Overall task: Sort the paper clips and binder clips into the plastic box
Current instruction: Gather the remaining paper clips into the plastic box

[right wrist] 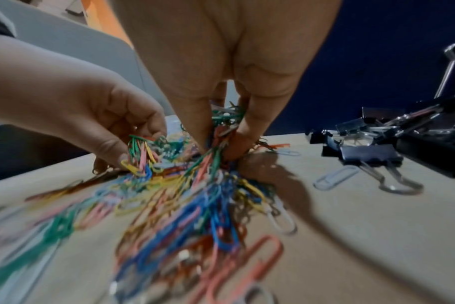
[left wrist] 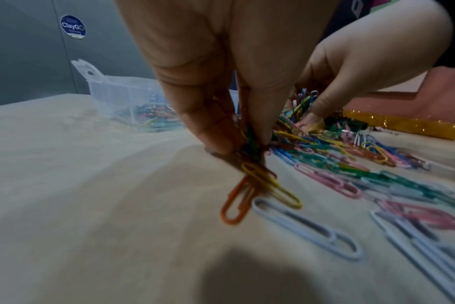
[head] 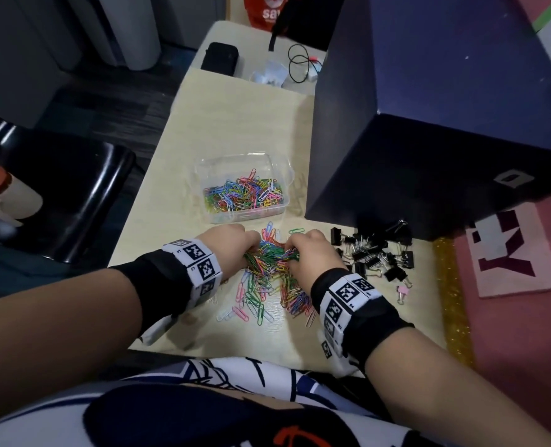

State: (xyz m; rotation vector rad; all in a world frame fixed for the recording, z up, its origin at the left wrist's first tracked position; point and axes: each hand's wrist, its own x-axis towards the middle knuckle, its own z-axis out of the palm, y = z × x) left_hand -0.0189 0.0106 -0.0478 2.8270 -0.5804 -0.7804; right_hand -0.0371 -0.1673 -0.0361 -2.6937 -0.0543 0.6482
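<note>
A heap of coloured paper clips [head: 269, 275] lies on the pale table in front of me. My left hand [head: 235, 243] grips a bunch of them at the heap's left side, fingers curled round the clips [left wrist: 249, 148]. My right hand [head: 306, 250] pinches another bunch at the heap's right side, seen close in the right wrist view [right wrist: 221, 139]. The clear plastic box [head: 287, 175] stands just beyond the hands, with many paper clips in one compartment. Black binder clips [head: 377, 250] lie piled to the right, with one pink binder clip [head: 403, 291] nearer me.
A dark blue box [head: 429, 124] stands right of the plastic box, close behind the binder clips. A black case [head: 220, 57], cables and wrappers lie at the table's far end. A black chair [head: 68, 195] is to the left. A pink mat [head: 519, 262] borders the right.
</note>
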